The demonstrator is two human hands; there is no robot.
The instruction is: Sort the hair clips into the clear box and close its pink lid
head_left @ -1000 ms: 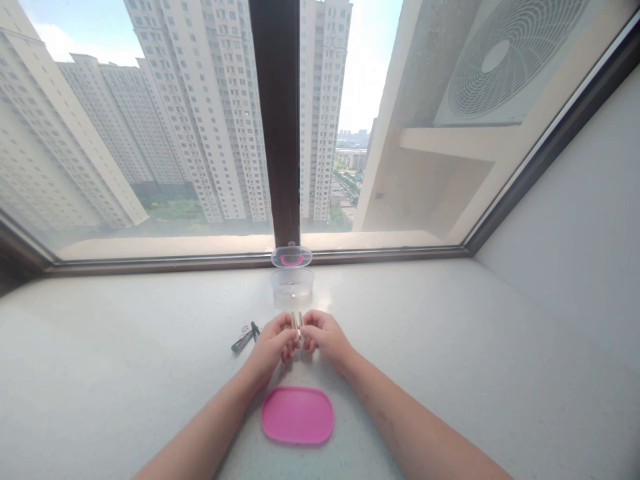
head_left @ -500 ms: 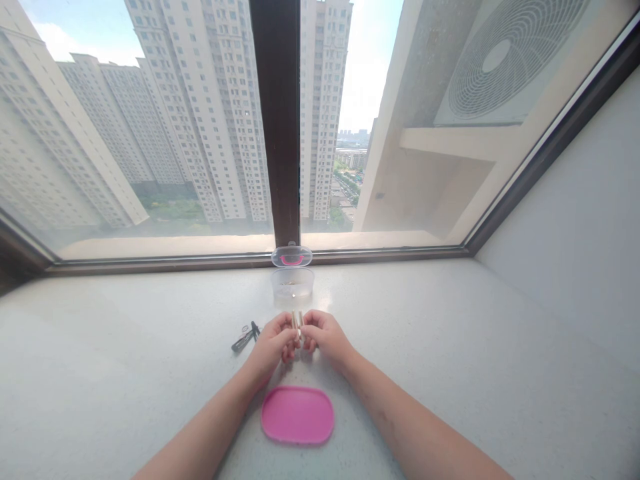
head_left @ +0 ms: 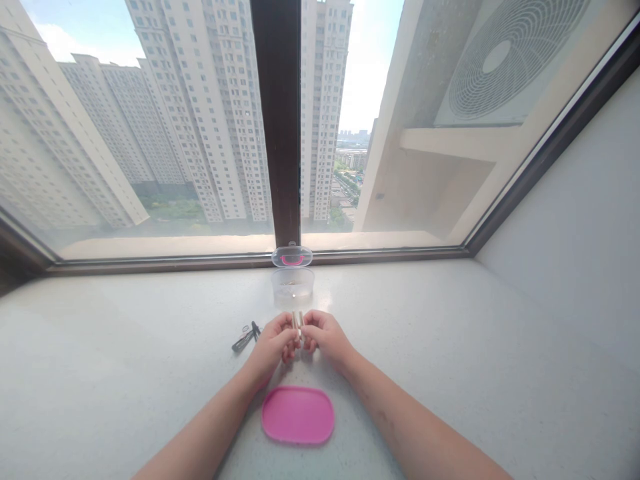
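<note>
Both my hands meet above a white sill. My left hand [head_left: 273, 345] and my right hand [head_left: 326, 338] are closed, pinching between them a small pale, metallic-looking piece [head_left: 297, 321] whose exact kind I cannot make out. Just beyond the fingers stands a clear plastic container [head_left: 293, 285] with its clear lid [head_left: 292, 257] and a pink clasp at the back. A pink oval lid [head_left: 298, 415] lies flat on the sill below my wrists. A small black tool [head_left: 245, 337] lies left of my left hand.
The white sill [head_left: 100, 360] runs wide to both sides. A dark window frame [head_left: 277, 120] and glass stand behind the container. A white wall [head_left: 575, 220] closes the right side.
</note>
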